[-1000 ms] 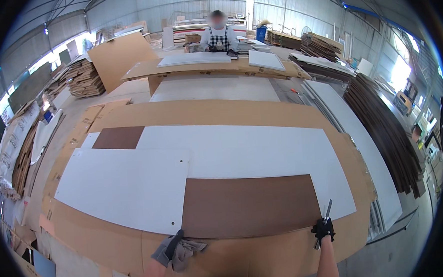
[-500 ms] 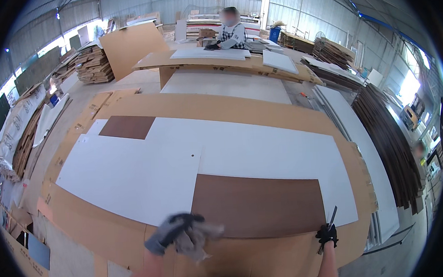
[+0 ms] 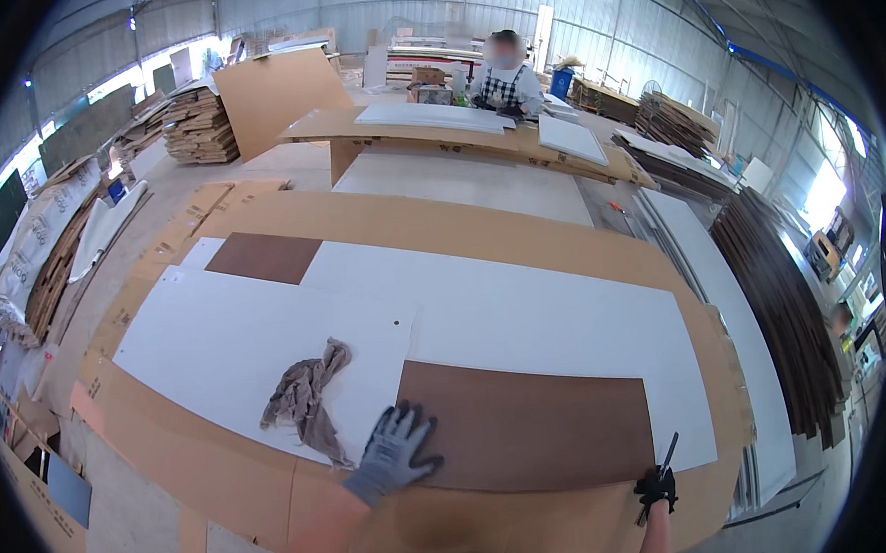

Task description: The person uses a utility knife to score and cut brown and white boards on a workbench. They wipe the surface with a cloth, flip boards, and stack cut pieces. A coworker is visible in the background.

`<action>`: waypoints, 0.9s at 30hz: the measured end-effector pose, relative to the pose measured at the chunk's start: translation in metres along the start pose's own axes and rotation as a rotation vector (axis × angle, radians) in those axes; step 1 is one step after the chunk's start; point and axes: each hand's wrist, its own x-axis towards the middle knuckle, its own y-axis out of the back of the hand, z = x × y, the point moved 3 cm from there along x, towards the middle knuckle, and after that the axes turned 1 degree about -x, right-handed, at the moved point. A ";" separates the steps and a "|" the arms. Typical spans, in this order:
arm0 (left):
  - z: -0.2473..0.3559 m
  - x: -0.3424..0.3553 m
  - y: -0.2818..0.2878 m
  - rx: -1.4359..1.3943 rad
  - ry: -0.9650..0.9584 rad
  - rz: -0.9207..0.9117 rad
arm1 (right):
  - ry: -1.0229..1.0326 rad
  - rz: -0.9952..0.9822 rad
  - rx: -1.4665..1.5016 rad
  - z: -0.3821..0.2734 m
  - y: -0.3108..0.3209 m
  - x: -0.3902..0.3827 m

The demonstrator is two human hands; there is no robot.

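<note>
Spreads the left hand [image 3: 394, 449] palm down, fingers apart, over the near left corner of a brown board [image 3: 526, 422]; cannot tell firm pressing from light touch. Holds the right hand [image 3: 656, 486] curled around a slim metal tool [image 3: 670, 450], aimed away from the body, at that board's near right corner.

Stretches, as a board, between the two hands and ahead of both: flat, rectangular, smooth-looking, plain dark reddish brown, dull in sheen, with clean, square corners.

Ends just ahead of the left hand along a white panel [image 3: 226, 333] with small dark holes; cannot tell overlap from butting. Borders a larger white board [image 3: 524, 292] farther ahead and, beside the right hand, on the right. Gives way between the hands, on the near side, to cardboard [image 3: 566, 520].

Leaves a broad white stretch ahead of the left hand, up to a smaller brown board [image 3: 265, 258], well ahead and leftward. Interrupted just left of the left hand by a crumpled grey-brown cloth [image 3: 309, 399]. Bounded right of the right hand, past the cardboard, by pale stacked boards [image 3: 713, 262].
</note>
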 end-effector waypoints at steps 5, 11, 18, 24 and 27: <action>0.025 -0.021 -0.001 -0.032 -0.176 -0.166 | 0.068 0.007 -0.042 0.002 0.004 -0.004; 0.006 -0.026 -0.008 0.107 -0.326 -0.277 | 0.015 0.019 0.013 0.008 -0.001 0.004; 0.009 -0.025 -0.005 0.127 -0.363 -0.266 | 0.006 0.014 0.020 0.016 0.001 0.015; -0.012 -0.014 0.011 0.074 -0.462 -0.290 | -0.009 -0.036 0.005 -0.006 -0.005 -0.002; -0.013 -0.018 0.005 0.102 -0.471 -0.252 | 0.006 -0.018 0.010 0.001 -0.003 0.000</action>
